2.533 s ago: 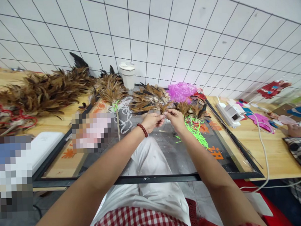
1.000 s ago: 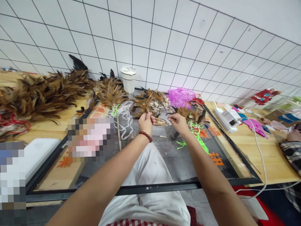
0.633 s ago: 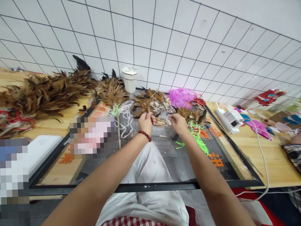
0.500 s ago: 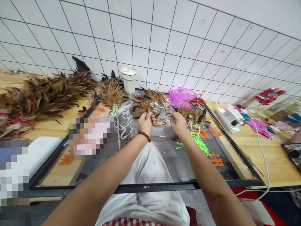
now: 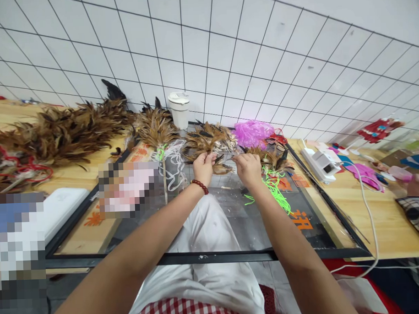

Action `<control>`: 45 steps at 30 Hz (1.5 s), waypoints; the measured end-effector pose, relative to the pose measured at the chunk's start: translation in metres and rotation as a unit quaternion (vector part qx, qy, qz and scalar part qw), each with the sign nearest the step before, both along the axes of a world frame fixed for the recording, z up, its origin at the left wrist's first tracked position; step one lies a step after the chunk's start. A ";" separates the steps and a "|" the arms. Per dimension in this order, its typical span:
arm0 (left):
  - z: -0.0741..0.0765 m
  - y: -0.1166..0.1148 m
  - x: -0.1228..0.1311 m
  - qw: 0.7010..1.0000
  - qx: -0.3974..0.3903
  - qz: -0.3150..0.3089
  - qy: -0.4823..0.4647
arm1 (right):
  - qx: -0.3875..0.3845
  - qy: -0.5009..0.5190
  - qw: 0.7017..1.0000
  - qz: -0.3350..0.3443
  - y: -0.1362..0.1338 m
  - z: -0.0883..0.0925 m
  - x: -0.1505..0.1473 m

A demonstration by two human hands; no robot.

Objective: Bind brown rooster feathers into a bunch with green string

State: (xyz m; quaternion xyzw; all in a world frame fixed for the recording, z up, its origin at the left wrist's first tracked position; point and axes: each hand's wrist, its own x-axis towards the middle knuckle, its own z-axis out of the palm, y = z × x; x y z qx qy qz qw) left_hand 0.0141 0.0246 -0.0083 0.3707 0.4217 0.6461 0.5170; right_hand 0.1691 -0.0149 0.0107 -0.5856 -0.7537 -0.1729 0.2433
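My left hand (image 5: pixel 203 168), with a bead bracelet (image 5: pixel 200 186) at its wrist, is pinched closed on brown feathers at the near edge of a loose pile of brown and black feathers (image 5: pixel 209 136). To its right, my right hand (image 5: pixel 248 169) is closed too, thumb against fingertips; whatever it pinches is too small to make out. Both hands are just above a glass-topped black frame (image 5: pixel 226 256). Beside my right hand lie bright green strings (image 5: pixel 276 191) and another feather bunch (image 5: pixel 269 158). Left of the pile, a feather duster (image 5: pixel 155 127) has green string around its stick.
A white lidded cup (image 5: pixel 179 110) and a pink plastic bag (image 5: pixel 253 133) stand by the tiled wall. Long feather bundles (image 5: pixel 64 132) fill the left side. White strings (image 5: pixel 175 165) lie mid-left. At right are a power strip (image 5: pixel 320 164), a cable and another person's sleeve (image 5: pixel 414 216).
My right hand has turned slightly, its fingers curling further down. My left hand has shifted only a little, still pinched. The whole view has tilted slightly.
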 end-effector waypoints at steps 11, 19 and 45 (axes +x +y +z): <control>0.014 -0.021 0.006 0.986 -0.077 -0.129 0.072 | 0.036 -0.090 0.995 0.009 -0.005 0.005 -0.007; 0.009 -0.021 0.007 0.976 -0.122 -0.177 0.020 | 0.042 -0.104 0.994 0.013 -0.003 0.005 -0.005; 0.016 -0.025 -0.004 0.885 -0.137 -0.438 -0.073 | -0.324 0.718 0.588 0.186 0.006 0.004 -0.018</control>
